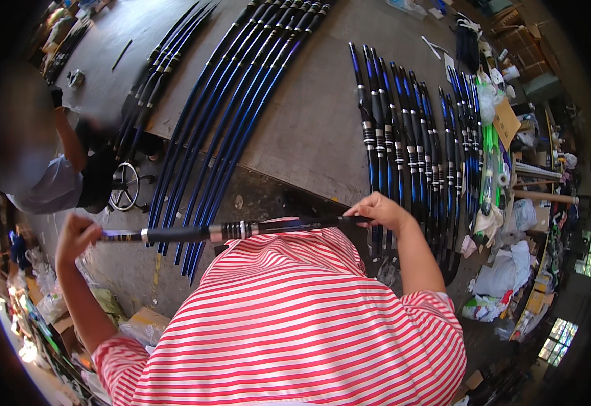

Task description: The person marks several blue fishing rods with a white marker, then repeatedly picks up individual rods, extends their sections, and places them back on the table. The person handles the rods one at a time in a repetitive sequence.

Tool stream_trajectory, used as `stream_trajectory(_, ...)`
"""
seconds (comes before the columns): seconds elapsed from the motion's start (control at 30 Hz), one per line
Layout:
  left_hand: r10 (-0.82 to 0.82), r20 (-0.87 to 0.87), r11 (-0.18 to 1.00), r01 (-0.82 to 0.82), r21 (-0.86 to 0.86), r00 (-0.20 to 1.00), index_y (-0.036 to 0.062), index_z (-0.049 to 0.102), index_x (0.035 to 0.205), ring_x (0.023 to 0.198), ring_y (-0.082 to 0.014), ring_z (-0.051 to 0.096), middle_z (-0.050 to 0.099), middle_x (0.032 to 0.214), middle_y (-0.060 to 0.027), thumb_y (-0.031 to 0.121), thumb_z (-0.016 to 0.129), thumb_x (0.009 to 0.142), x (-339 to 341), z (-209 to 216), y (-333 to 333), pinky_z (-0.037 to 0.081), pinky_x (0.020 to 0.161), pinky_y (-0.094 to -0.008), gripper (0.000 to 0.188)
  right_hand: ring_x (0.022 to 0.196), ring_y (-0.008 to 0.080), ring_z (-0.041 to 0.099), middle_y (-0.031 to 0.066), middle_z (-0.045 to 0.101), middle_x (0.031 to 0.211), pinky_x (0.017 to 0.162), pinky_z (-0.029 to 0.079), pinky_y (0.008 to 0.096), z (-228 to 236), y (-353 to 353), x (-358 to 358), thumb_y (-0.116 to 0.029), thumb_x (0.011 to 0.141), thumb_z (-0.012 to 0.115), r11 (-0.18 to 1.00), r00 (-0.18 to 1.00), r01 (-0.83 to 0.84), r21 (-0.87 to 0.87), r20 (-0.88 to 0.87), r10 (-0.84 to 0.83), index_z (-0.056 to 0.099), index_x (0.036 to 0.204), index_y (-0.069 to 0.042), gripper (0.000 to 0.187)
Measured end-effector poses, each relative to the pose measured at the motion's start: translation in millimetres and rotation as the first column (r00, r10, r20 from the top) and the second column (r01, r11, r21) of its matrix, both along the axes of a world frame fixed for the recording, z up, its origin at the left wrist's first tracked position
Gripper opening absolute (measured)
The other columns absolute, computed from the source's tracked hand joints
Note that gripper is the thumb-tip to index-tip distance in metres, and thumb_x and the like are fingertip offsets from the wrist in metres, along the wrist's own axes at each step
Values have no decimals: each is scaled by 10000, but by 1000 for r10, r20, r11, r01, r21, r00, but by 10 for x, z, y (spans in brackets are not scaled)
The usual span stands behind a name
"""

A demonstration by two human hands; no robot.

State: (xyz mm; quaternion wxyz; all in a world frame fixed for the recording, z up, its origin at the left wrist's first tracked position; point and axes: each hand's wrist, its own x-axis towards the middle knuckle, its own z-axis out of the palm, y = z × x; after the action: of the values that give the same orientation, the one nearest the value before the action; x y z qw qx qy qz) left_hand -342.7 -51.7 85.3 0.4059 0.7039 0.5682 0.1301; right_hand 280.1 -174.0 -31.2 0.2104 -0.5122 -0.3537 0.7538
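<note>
A fishing rod [180, 234] with a black grip and a silver reel seat lies level across the front of my red-and-white striped shirt. At its left end, my left hand [78, 238] is closed around the blue-and-black shaft. Closer to the table edge, my right hand [379, 210] pinches the dark tapered end between thumb and fingers. Just beyond my right hand, several short blue-and-black rods [414, 149] lie side by side. To the left of centre, a row of long blue rods [241, 101] sticks out past the table edge toward me.
The grey table [309, 128] spreads out ahead of me. A seated person [45, 179] works at the far left, near more rods [163, 61]. White plastic bags [505, 274] and cardboard pieces crowd the right side. A cardboard box [148, 318] stands low on the left.
</note>
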Motion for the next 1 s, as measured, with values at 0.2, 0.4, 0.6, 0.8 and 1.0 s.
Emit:
stream_trajectory(0.2,-145,-134,653,196,731,980,28,485,1178,1166,-253,410,465,1226,-137,246,530,830,1484,278,819,275,978,-326,414,478,44,350,-55,374,561,433,270,175,-378,-1099,-193,-434,799,573,864,864,502,48,24,-503,590,1036,25,518)
stream_trajectory(0.4,-208,22,753,146,642,978,21,568,1048,1047,-265,515,543,1102,-139,174,590,805,1853,-417,515,385,894,-322,288,439,35,317,-50,340,530,382,213,178,-642,-1389,-481,-405,808,570,566,559,806,169,93,-824,459,1200,27,594)
stream_trajectory(0.6,64,53,856,-82,510,997,17,602,967,973,-265,558,585,1026,-129,159,596,792,1410,-1227,15,421,831,-308,225,413,30,312,-53,357,516,370,212,173,-727,-1114,-634,-397,880,473,478,419,818,319,238,-876,520,1175,-54,455)
stream_trajectory(0.8,526,-223,811,-405,423,821,18,590,1005,965,-296,542,581,1005,-155,265,559,816,492,-1873,-410,417,826,-331,312,414,38,343,-31,445,542,379,259,185,-1060,-1029,-597,-281,879,515,522,354,695,495,397,-847,537,1159,-68,352)
stream_trajectory(1.0,626,-6,776,-624,-89,780,-3,617,937,714,-240,599,638,780,-148,363,521,845,-60,-2514,-823,448,684,-303,389,583,184,596,96,625,686,567,460,294,-799,-917,-550,-243,806,595,826,210,126,550,798,-564,498,1171,-31,433)
